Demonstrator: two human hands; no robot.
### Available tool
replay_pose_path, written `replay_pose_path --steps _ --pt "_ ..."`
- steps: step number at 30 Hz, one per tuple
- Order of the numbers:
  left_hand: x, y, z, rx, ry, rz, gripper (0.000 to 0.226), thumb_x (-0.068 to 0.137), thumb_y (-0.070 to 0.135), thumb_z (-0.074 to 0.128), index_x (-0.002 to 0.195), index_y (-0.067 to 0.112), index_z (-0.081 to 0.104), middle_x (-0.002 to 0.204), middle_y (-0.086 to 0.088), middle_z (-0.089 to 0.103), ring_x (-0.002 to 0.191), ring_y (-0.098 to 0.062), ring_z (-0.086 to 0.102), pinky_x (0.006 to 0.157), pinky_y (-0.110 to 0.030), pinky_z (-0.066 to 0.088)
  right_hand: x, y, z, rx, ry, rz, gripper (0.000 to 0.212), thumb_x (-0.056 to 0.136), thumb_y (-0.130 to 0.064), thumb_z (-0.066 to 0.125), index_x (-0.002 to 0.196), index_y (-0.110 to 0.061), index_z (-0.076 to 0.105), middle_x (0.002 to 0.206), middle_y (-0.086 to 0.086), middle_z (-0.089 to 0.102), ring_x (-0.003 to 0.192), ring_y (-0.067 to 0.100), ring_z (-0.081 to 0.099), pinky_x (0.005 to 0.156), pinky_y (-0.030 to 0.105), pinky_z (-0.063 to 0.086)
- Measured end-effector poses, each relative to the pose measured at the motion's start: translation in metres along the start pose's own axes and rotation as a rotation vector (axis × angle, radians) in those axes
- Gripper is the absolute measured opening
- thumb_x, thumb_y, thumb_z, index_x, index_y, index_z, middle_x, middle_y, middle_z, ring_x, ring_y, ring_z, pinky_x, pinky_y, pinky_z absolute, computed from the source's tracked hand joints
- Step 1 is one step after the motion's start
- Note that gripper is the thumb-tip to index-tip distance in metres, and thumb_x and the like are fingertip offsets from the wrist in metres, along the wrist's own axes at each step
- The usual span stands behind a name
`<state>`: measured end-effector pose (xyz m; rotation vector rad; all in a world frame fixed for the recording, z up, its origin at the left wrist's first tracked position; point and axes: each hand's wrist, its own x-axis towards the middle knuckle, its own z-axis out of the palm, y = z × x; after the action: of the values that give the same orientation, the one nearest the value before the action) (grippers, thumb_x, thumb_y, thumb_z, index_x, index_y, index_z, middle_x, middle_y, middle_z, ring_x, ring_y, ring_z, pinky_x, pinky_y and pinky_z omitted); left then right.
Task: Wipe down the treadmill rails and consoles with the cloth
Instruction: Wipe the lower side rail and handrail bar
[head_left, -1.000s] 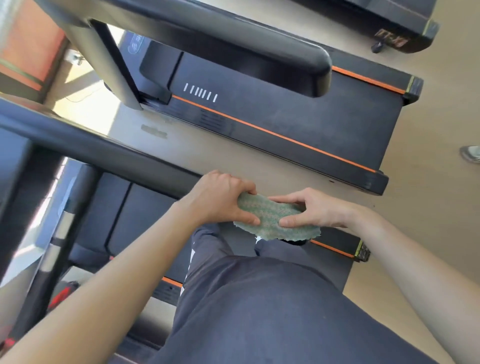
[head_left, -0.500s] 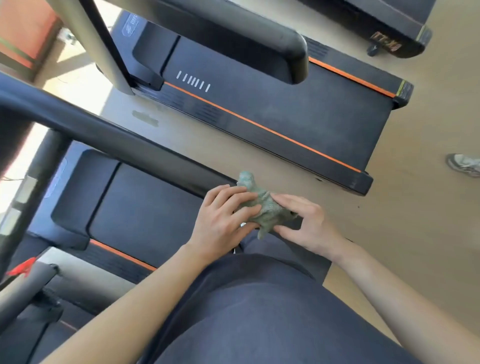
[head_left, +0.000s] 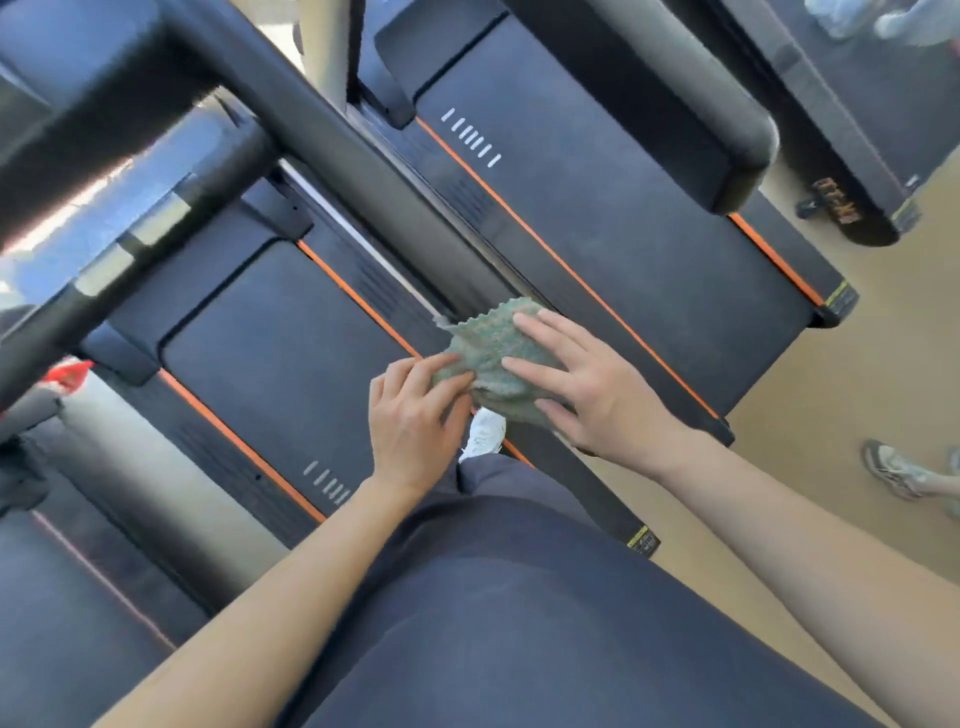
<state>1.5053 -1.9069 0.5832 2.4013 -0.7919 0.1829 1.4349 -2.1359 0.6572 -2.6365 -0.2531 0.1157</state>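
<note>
The left hand (head_left: 415, 415) pinches the near-left corner of one green textured cloth (head_left: 491, 343) between curled fingers and thumb. The right hand (head_left: 592, 400) lies across the cloth's right side, fingers spread and nearly straight. The cloth hangs in the air between the two hands, rumpled, with a zigzag-cut far edge. One white shoe (head_left: 485, 431) shows below them. Beyond the hands, two black treadmill belts (head_left: 280, 338) edged in orange show plainly, side by side, and one black rail (head_left: 363, 171) slants farther off.
</note>
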Motion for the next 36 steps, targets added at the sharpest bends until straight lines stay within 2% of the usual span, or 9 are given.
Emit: replay_pose_path --steps 2,4,7,9,15,19,22,32,36 --pt "-0.001 0.002 0.002 -0.102 -0.042 -0.157 0.025 0.084 0.022 0.072 0.108 0.022 0.078 0.119 0.004 0.069 0.101 -0.022 0.059 0.084 -0.036 0.045 0.027 -0.003 -0.005 -0.103 -0.057 -0.070 0.060 0.079 -0.009 0.076 0.137 -0.015 0.061 0.161 0.011 0.035 0.147 0.035 0.033 0.117 0.045 0.035" --pt "0.004 0.009 0.003 -0.461 -0.131 -0.388 0.039 0.083 0.020 0.071 0.122 0.021 0.072 0.119 0.003 0.068 0.102 -0.016 0.064 0.090 -0.038 0.052 0.057 -0.005 -0.011 -0.186 -0.107 -0.133 0.062 0.078 -0.012 0.078 0.137 -0.014 0.061 0.161 0.011 0.035 0.148 0.035 0.032 0.119 0.044 0.033" --pt "0.022 0.022 -0.002 -1.043 -0.225 -0.786 0.047 0.092 0.015 0.066 0.134 0.035 0.058 0.114 0.018 0.071 0.106 -0.007 0.068 0.098 -0.034 0.055 0.098 -0.009 -0.022 -0.250 -0.156 -0.195 0.060 0.080 -0.014 0.076 0.137 -0.014 0.060 0.161 0.009 0.035 0.149 0.032 0.031 0.116 0.037 0.032" --pt "0.033 0.021 0.001 -1.212 -0.176 -0.883 0.050 0.100 0.006 0.059 0.145 0.026 0.050 0.117 0.030 0.069 0.110 -0.002 0.066 0.101 -0.031 0.054 0.123 -0.013 -0.029 -0.242 -0.188 -0.194 0.060 0.082 -0.014 0.073 0.140 -0.016 0.057 0.162 0.004 0.033 0.151 0.026 0.028 0.107 0.038 0.044" --pt "0.070 -0.011 0.000 -1.429 -0.071 -1.022 0.054 0.105 0.014 0.055 0.156 0.023 0.039 0.145 0.015 0.055 0.131 -0.008 0.058 0.109 -0.043 0.049 0.184 -0.022 -0.039 -0.231 -0.235 -0.208 0.055 0.086 -0.019 0.074 0.138 -0.017 0.058 0.164 -0.001 0.029 0.152 0.019 0.024 0.086 0.048 0.059" --pt "0.094 -0.039 -0.001 -1.531 -0.030 -1.035 0.052 0.107 0.017 0.052 0.156 0.026 0.038 0.150 0.006 0.054 0.133 -0.016 0.057 0.107 -0.046 0.051 0.213 -0.030 -0.034 -0.344 -0.225 -0.274 0.050 0.087 -0.021 0.072 0.135 -0.014 0.061 0.163 0.003 0.032 0.152 0.024 0.026 0.109 0.034 0.038" --pt "0.110 -0.058 -0.004 -1.560 -0.018 -1.047 0.054 0.107 0.018 0.050 0.157 0.031 0.034 0.151 0.004 0.054 0.131 -0.020 0.059 0.105 -0.048 0.052 0.232 -0.034 -0.026 -0.410 -0.233 -0.303 0.050 0.087 -0.022 0.070 0.134 -0.010 0.060 0.163 0.007 0.032 0.152 0.029 0.024 0.122 0.044 0.028" --pt "0.143 -0.088 -0.015 -1.579 -0.026 -1.015 0.060 0.106 0.022 0.054 0.158 0.038 0.027 0.149 0.002 0.055 0.127 -0.023 0.062 0.095 -0.043 0.057 0.270 -0.041 -0.018 -0.462 -0.193 -0.280 0.048 0.087 -0.023 0.063 0.132 -0.009 0.060 0.164 0.008 0.027 0.153 0.030 0.021 0.123 0.048 0.022" --pt "0.131 -0.079 -0.010 -1.575 -0.031 -1.024 0.063 0.104 0.019 0.059 0.157 0.036 0.029 0.146 -0.003 0.058 0.124 -0.027 0.064 0.091 -0.044 0.057 0.254 -0.036 -0.019 -0.401 -0.120 -0.238 0.048 0.089 -0.029 0.066 0.135 -0.015 0.059 0.164 0.005 0.028 0.152 0.026 0.024 0.120 0.038 0.031"
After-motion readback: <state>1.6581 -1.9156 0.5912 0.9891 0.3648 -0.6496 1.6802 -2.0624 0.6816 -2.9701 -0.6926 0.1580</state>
